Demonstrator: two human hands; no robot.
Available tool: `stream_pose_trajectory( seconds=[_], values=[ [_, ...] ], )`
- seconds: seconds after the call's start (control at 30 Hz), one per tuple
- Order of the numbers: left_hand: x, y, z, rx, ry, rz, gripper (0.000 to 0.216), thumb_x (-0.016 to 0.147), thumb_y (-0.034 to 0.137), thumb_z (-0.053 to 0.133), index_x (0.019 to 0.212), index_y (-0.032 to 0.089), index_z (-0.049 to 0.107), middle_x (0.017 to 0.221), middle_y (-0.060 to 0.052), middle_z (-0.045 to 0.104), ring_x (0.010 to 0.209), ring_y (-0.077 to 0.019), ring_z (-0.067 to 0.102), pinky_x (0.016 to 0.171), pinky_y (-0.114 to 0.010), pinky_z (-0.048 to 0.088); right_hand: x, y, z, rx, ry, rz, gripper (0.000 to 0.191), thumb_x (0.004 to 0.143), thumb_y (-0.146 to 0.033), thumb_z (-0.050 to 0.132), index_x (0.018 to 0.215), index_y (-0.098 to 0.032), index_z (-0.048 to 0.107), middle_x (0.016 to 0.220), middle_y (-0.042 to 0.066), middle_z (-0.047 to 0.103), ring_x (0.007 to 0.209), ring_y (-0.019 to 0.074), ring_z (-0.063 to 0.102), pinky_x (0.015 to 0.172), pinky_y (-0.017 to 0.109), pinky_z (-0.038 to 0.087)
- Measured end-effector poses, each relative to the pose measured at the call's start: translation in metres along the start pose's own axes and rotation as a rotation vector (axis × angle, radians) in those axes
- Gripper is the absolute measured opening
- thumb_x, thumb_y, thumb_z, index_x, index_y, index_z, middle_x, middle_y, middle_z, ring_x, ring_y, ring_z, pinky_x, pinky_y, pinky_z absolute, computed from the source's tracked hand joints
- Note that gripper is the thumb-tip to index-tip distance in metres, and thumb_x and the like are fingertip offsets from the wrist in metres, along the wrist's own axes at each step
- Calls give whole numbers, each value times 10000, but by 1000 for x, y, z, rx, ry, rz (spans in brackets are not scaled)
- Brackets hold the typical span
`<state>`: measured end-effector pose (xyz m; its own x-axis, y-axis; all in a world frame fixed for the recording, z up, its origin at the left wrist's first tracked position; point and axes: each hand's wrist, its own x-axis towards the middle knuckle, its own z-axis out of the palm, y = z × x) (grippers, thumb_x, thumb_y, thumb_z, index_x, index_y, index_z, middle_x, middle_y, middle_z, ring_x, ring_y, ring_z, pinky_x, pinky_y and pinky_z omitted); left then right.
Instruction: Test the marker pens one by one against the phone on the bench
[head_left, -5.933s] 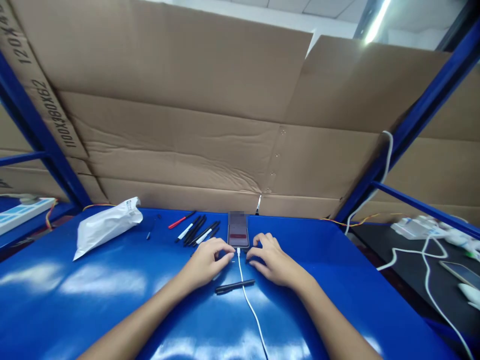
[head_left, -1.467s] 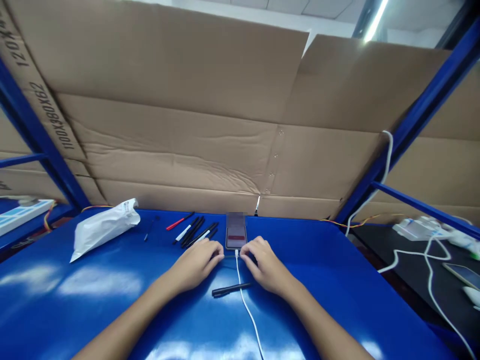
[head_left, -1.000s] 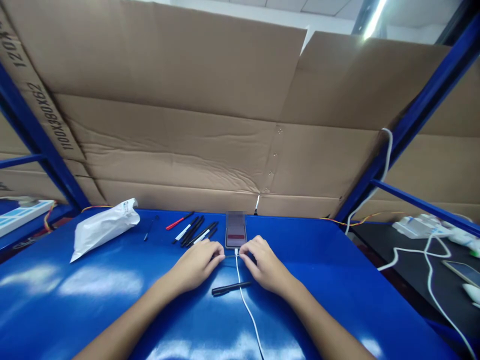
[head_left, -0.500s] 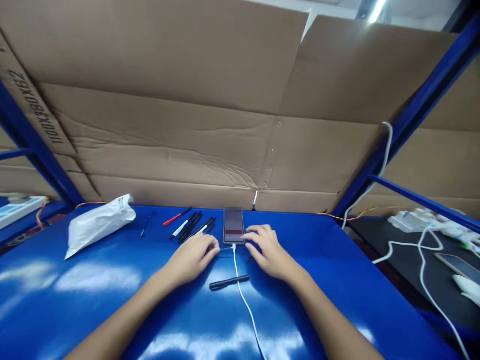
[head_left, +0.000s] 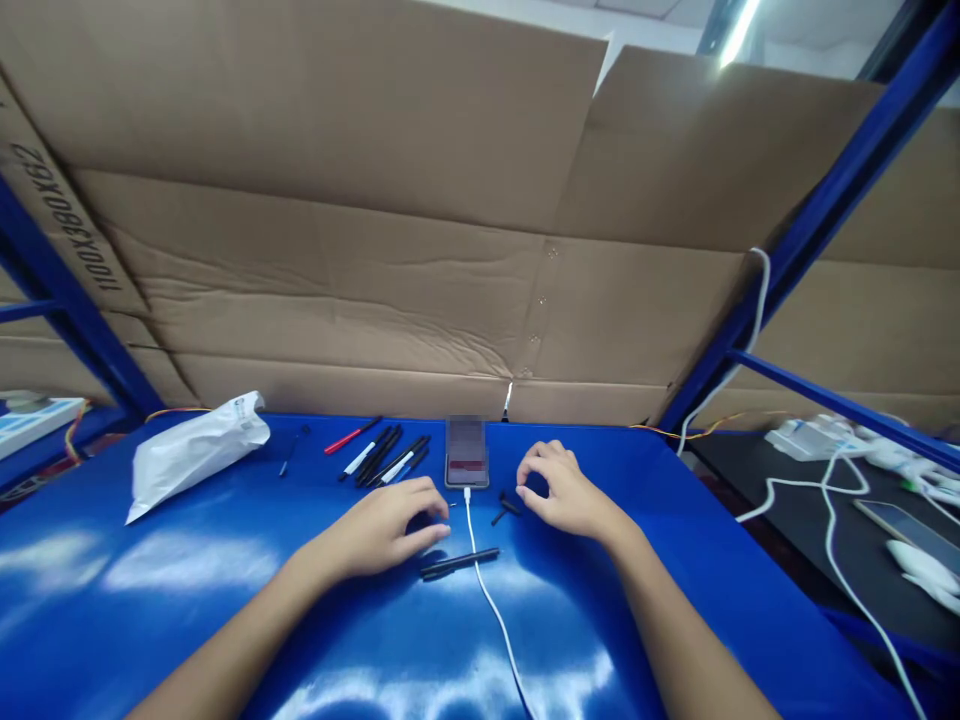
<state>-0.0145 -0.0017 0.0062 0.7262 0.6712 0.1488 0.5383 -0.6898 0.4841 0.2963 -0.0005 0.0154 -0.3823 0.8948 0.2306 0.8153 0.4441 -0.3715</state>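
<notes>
My left hand (head_left: 394,525) is low over the table, left of the white cable (head_left: 487,590), with its fingers bent and the thumb apart from them. A tiny thin tip shows by its fingertips; I cannot make out what it belongs to. My right hand (head_left: 562,490) is right of the phone (head_left: 466,450), fingers curved and apart, with nothing visible in them. Just left of its fingertips lie small black pen parts (head_left: 506,508). Black pen pieces (head_left: 459,565) lie across the cable, which runs to the phone's near end.
Several black and white pens (head_left: 386,457) and a red pen (head_left: 351,436) lie behind my left hand. Further left are a thin blue refill (head_left: 289,456) and a white plastic bag (head_left: 199,450). Cardboard (head_left: 375,290) walls the back; chargers and cables (head_left: 817,445) are on the right.
My left hand has opened its pinch on a thin rod and drawn slightly nearer. My right hand has moved right, away from the phone, uncovering the small black parts.
</notes>
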Motion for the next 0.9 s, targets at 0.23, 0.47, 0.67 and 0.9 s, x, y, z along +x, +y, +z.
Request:
stream_pose_trajectory(
  seconds=[0.23,0.47,0.67,0.9],
  values=[
    [0,13,10,44,-157,81,323,963,477,663,1209,269,683,1091,-39,692,910,-225,693,779,-280,478,-2,2,7,2,-166,-26,59,862,-253,747,893,-225,707,993,52,684,1012,261,580,942,426,412],
    [0,13,10,82,-155,107,286,987,440,631,1212,279,703,1073,-39,701,897,-228,704,753,-283,475,-1,3,9,-9,-137,-49,33,868,-246,737,864,-219,718,941,42,705,961,241,600,927,396,421],
    [1,14,11,63,-141,121,223,998,323,589,1174,288,722,1050,-30,705,884,-213,704,753,-272,479,0,1,12,-1,-146,-66,36,865,-216,714,838,-216,738,907,39,721,921,230,611,881,367,430],
    [0,6,2,53,-44,94,269,1036,356,515,1178,274,728,1011,-42,692,829,-186,683,748,-264,484,1,2,12,-22,-118,-81,54,848,-191,704,807,-218,729,874,36,724,886,225,617,852,347,438]
  ],
)
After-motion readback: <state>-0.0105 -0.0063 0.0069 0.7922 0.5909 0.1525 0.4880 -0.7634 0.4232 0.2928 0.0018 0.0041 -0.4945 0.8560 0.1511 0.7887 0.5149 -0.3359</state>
